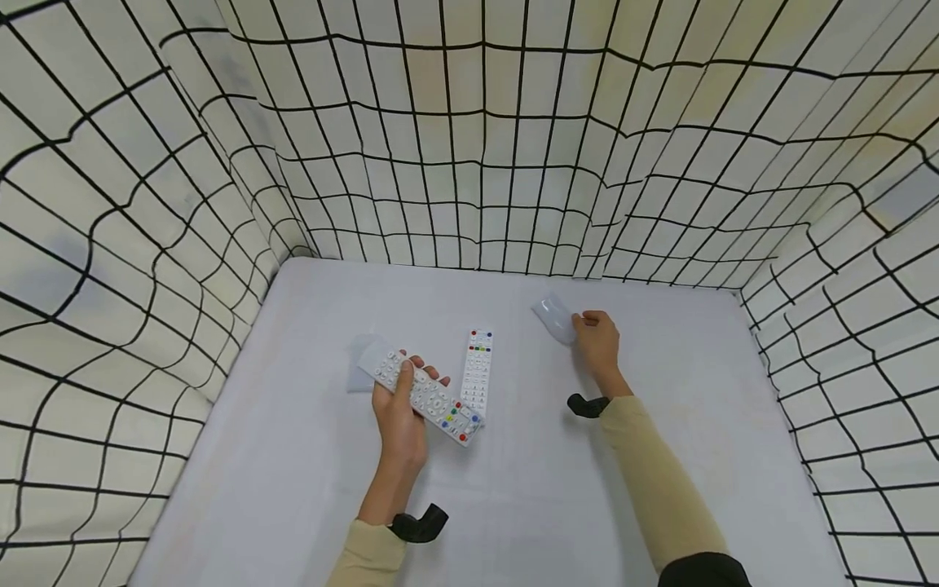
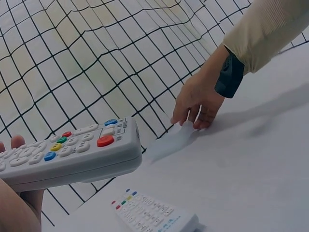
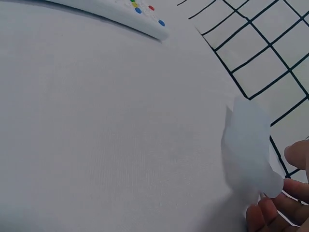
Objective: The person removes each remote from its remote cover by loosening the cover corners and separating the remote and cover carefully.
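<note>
My left hand [image 1: 399, 408] grips a white remote control [image 1: 433, 401] with coloured buttons, its thumb across the keypad. The remote is tilted, its coloured-button end toward the lower right. A second white remote control [image 1: 478, 371] lies on the table just beyond, partly covered by the held one in the head view. At the back right, my right hand [image 1: 597, 342] pinches the near end of a pale, translucent plastic bag [image 1: 553, 318]. In the right wrist view, its fingers [image 3: 268, 210] curl at the end of the bag [image 3: 248, 145], which casts a shadow on the table.
A flat pale bluish piece [image 1: 359, 381] lies left of the held remote, partly hidden by it. Black wire-like grid netting [image 1: 469, 163] over pale walls encloses the white-covered table [image 1: 528, 497] at the back and sides. Both wrists carry black mounts [image 1: 421, 524].
</note>
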`<state>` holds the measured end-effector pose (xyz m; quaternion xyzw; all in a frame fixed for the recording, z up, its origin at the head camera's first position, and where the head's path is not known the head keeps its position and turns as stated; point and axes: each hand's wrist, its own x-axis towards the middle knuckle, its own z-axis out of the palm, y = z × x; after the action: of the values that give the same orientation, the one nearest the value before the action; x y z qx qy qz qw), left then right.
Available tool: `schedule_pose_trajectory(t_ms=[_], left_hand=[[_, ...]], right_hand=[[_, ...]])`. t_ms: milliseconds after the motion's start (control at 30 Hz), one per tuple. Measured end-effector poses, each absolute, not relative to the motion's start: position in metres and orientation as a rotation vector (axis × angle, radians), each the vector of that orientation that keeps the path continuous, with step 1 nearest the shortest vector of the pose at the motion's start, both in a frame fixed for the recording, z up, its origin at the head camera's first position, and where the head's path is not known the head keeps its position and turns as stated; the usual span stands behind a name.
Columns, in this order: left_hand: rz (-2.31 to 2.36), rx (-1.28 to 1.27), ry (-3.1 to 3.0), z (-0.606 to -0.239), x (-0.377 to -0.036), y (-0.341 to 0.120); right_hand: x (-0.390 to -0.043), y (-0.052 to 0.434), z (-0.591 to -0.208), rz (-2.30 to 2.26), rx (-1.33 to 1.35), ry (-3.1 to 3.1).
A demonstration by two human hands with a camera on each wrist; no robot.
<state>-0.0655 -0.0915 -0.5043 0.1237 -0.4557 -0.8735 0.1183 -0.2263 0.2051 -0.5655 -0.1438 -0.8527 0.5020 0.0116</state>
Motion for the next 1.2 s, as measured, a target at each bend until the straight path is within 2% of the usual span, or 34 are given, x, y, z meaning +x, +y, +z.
schedule_pose_trajectory(t_ms=[233, 467, 1200], left_hand=[[-2.582, 0.334, -1.338, -0.499, -0.071, -0.082], [-2.622, 0.271, -1.300, -0.494, -0.078, -0.070], [-2.671, 0.225, -1.375, -0.498, -0.087, -0.035]], right_hand=[[-0.210, 0.213, -0.567, 1.548, -0.471, -2.620], [-0.171, 0.206, -0.566, 1.701, -0.504, -2.524], [-0.071, 0.166, -0.570, 2.522, 0.114, -2.318]])
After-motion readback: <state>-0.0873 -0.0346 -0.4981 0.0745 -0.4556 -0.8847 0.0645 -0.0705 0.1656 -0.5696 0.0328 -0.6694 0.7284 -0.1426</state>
